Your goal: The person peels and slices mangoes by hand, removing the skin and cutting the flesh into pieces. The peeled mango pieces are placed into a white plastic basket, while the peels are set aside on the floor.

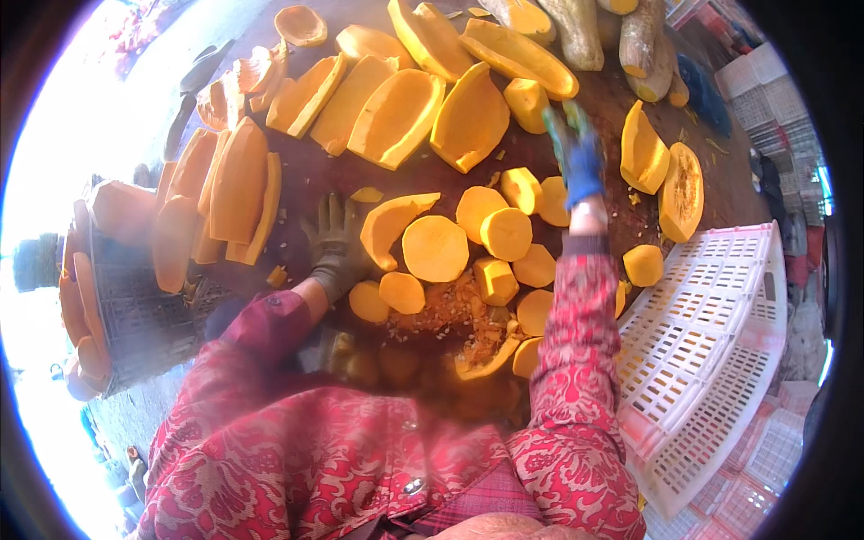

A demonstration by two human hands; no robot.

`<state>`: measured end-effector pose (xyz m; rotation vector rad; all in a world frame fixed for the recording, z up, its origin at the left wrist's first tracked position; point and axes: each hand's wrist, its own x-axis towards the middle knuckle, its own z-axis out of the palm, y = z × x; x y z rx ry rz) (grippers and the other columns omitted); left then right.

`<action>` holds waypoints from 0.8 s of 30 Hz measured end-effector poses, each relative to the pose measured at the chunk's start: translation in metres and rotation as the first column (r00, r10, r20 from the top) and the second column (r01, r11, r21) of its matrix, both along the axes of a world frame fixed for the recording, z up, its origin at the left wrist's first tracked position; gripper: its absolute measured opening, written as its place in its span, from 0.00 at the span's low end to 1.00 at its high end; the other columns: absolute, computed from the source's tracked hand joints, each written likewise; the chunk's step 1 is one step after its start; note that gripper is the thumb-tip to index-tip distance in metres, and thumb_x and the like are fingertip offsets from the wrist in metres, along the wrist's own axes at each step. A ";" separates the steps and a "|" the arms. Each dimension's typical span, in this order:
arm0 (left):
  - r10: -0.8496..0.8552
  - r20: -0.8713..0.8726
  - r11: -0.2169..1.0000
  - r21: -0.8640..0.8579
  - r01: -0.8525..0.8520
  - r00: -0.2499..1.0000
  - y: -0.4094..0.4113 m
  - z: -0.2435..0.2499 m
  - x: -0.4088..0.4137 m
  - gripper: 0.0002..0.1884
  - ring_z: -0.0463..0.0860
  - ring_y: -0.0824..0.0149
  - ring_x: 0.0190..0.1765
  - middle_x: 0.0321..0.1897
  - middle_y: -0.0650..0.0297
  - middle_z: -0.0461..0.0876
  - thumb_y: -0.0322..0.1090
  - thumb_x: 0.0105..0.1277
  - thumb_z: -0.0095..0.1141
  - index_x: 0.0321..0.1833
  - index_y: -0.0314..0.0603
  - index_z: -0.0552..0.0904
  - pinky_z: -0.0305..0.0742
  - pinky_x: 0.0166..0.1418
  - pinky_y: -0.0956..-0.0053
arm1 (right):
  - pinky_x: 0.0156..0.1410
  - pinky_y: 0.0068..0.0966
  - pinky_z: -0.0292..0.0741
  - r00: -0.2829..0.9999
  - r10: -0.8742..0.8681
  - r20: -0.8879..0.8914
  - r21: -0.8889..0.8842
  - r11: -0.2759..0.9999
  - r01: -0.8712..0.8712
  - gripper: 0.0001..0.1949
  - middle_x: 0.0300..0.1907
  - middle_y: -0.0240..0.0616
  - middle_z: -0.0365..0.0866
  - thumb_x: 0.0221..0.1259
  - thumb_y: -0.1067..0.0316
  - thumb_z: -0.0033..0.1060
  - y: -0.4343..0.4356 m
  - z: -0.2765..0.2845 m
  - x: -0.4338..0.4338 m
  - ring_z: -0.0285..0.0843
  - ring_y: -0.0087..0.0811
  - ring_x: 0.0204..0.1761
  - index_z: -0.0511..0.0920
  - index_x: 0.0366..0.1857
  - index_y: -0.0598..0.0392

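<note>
My left hand [335,246], in a dark olive work glove, rests palm down on the reddish-brown tabletop [304,169] with its fingers spread. Just to its right lie a curved strip of orange pumpkin flesh [386,229] and several round pumpkin chunks [435,248]. My right hand [577,152] wears a blue and green glove and is stretched far forward, its fingers apart. Its fingertips are beside a peeled pumpkin chunk [526,104]; whether they touch it I cannot tell. Hollowed pumpkin halves [397,118] lie in a row beyond both hands.
Stringy pulp with seeds [445,307] lies near my body. A white perforated plastic crate [695,324] leans at the right. Uncut pumpkins [641,40] lie at the far right. Peeled slabs [237,182] are stacked at the left, by a filled crate [145,297].
</note>
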<state>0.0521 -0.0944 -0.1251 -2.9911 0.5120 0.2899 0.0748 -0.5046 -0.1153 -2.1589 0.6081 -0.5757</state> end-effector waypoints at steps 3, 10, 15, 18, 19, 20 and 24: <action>0.033 -0.003 0.994 -0.105 -0.033 0.999 0.001 -0.004 0.000 0.60 0.45 0.48 0.81 0.78 0.47 0.49 0.70 0.42 0.68 0.75 0.41 0.60 0.44 0.74 0.32 | 0.56 0.34 0.79 0.952 0.234 0.196 0.624 0.719 -0.306 0.34 0.47 0.46 0.86 0.55 0.42 0.69 0.017 0.012 0.078 0.85 0.36 0.48 0.77 0.59 0.57; -0.036 0.003 0.998 -0.042 0.036 0.999 0.008 -0.013 0.002 0.54 0.45 0.48 0.81 0.78 0.46 0.49 0.70 0.52 0.55 0.76 0.41 0.58 0.44 0.73 0.31 | 0.67 0.42 0.72 0.875 0.387 -0.291 -0.195 0.871 -0.450 0.33 0.60 0.52 0.78 0.57 0.49 0.64 0.101 -0.015 0.068 0.76 0.52 0.61 0.69 0.68 0.45; -0.041 -0.006 0.998 -0.040 0.040 0.999 0.009 -0.013 0.002 0.55 0.45 0.48 0.81 0.78 0.46 0.49 0.71 0.53 0.54 0.78 0.41 0.55 0.43 0.74 0.31 | 0.63 0.44 0.75 0.791 0.291 -0.538 -0.155 0.889 -0.432 0.29 0.56 0.55 0.80 0.51 0.48 0.69 0.154 0.032 0.026 0.78 0.53 0.59 0.72 0.54 0.52; -0.035 0.039 0.996 -0.080 0.038 0.999 0.010 -0.016 0.003 0.56 0.45 0.48 0.81 0.78 0.46 0.50 0.72 0.52 0.56 0.77 0.42 0.56 0.43 0.74 0.31 | 0.60 0.41 0.77 0.857 0.182 -0.483 -0.079 0.965 -0.250 0.36 0.50 0.54 0.83 0.42 0.45 0.76 0.157 0.043 0.024 0.82 0.51 0.55 0.72 0.53 0.57; -0.030 0.048 0.995 -0.095 0.035 0.998 0.010 -0.017 0.004 0.56 0.45 0.48 0.81 0.78 0.47 0.50 0.72 0.50 0.57 0.77 0.43 0.57 0.43 0.74 0.30 | 0.59 0.40 0.78 0.884 0.184 -0.430 -0.071 0.969 -0.236 0.37 0.49 0.54 0.84 0.40 0.45 0.77 0.152 0.041 0.024 0.82 0.51 0.54 0.72 0.52 0.58; -0.026 0.054 0.994 -0.109 0.032 0.998 0.011 -0.019 0.003 0.57 0.45 0.47 0.81 0.78 0.47 0.50 0.72 0.48 0.59 0.76 0.43 0.58 0.43 0.74 0.30 | 0.58 0.40 0.78 0.914 0.155 -0.376 -0.079 0.977 -0.198 0.38 0.48 0.54 0.84 0.38 0.45 0.78 0.150 0.036 0.025 0.83 0.50 0.53 0.72 0.52 0.58; -0.032 0.073 0.997 -0.062 0.036 0.997 0.011 -0.022 0.001 0.53 0.45 0.48 0.81 0.78 0.49 0.51 0.70 0.50 0.59 0.77 0.49 0.59 0.45 0.73 0.30 | 0.55 0.36 0.79 0.989 0.139 -0.053 0.417 0.903 -0.105 0.34 0.46 0.54 0.84 0.42 0.51 0.79 0.128 0.012 0.015 0.83 0.46 0.49 0.76 0.52 0.60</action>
